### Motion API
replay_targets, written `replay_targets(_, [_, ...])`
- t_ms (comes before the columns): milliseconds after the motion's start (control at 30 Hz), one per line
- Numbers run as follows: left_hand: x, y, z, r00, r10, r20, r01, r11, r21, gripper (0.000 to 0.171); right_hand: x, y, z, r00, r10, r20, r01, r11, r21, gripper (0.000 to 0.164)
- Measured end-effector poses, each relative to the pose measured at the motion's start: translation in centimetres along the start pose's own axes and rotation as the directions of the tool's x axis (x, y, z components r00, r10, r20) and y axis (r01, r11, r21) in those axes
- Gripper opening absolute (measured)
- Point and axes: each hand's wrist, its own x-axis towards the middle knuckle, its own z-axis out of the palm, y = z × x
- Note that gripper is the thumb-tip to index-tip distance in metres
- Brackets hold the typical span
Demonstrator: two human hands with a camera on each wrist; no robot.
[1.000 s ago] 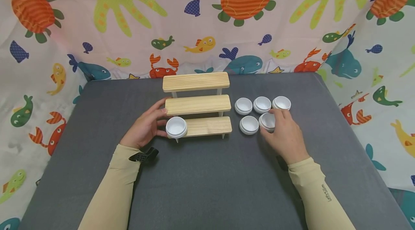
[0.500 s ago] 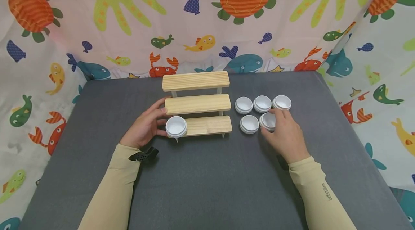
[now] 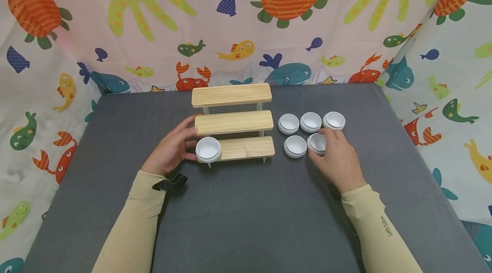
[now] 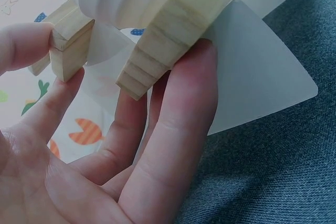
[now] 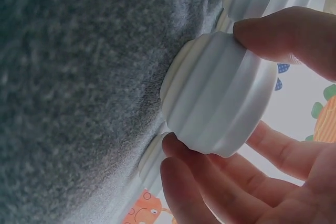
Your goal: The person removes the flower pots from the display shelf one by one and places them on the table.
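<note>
My left hand (image 3: pixel 172 149) grips the left end of a three-step wooden shelf stand (image 3: pixel 235 122). In the left wrist view, its thumb and a finger pinch one plank while other fingers touch the lower plank (image 4: pixel 163 43). A white ribbed cup (image 3: pixel 208 149) stands upright on the left of the lowest step. At the right, my right hand (image 3: pixel 338 159) holds another white cup (image 3: pixel 316 143) between thumb and fingers. That held cup (image 5: pixel 218 93) shows its ribbed side in the right wrist view, its base at the grey cloth.
Several more white cups stand beside the held one, including a front-left cup (image 3: pixel 295 146) and a back-right cup (image 3: pixel 334 120). Grey cloth (image 3: pixel 246 217) covers the table. A curtain with sea animals (image 3: pixel 230 16) hangs behind and at both sides.
</note>
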Motion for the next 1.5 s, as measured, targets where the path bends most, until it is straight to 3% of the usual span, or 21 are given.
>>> replay_targets(300, [0.0, -0.1, -0.1, 1.0, 0.001, 0.002, -0.001, 1.0, -0.014, 0.062, 0.2, 0.0, -0.4, 0.999, 0.016, 0.047, -0.015, 1.0, -0.016, 0.059])
replay_targets(600, [0.0, -0.1, -0.1, 1.0, -0.002, 0.009, 0.002, 1.0, -0.008, 0.063, 0.1, -2.2, -1.4, 0.995, -0.068, -0.069, 0.067, 0.998, -0.008, 0.06])
replay_targets(733, [0.1, -0.1, 0.0, 1.0, 0.004, 0.007, -0.004, 1.0, -0.005, 0.062, 0.4, -4.2, -1.7, 0.974, -0.189, -0.122, 0.193, 0.981, 0.028, 0.056])
replay_targets(900, [0.0, 0.0, 0.0, 1.0, 0.001, 0.001, -0.001, 1.0, 0.002, 0.063, 0.6, -6.9, -1.7, 0.922, -0.357, -0.15, 0.366, 0.93, 0.041, 0.055])
replay_targets(1033, [0.0, -0.1, 0.0, 1.0, -0.003, -0.005, 0.003, 1.0, -0.009, 0.063, 0.7, -9.5, -1.2, 0.882, -0.451, -0.133, 0.461, 0.886, 0.049, 0.054])
replay_targets(1133, [0.1, -0.2, -0.1, 1.0, 0.01, 0.011, -0.01, 1.0, -0.005, 0.064, 0.8, -11.7, -0.5, 0.867, -0.487, -0.1, 0.494, 0.867, 0.061, 0.055])
replay_targets(1333, [0.0, -0.3, -0.1, 1.0, 0.014, 0.006, -0.014, 1.0, -0.001, 0.063, 0.6, -15.8, 1.4, 0.862, -0.506, -0.018, 0.505, 0.857, 0.101, 0.061])
replay_targets(1500, [0.0, -0.2, -0.2, 1.0, 0.015, 0.012, -0.015, 1.0, 0.01, 0.063, 0.4, -18.4, 2.9, 0.853, -0.522, -0.022, 0.52, 0.843, 0.136, 0.064])
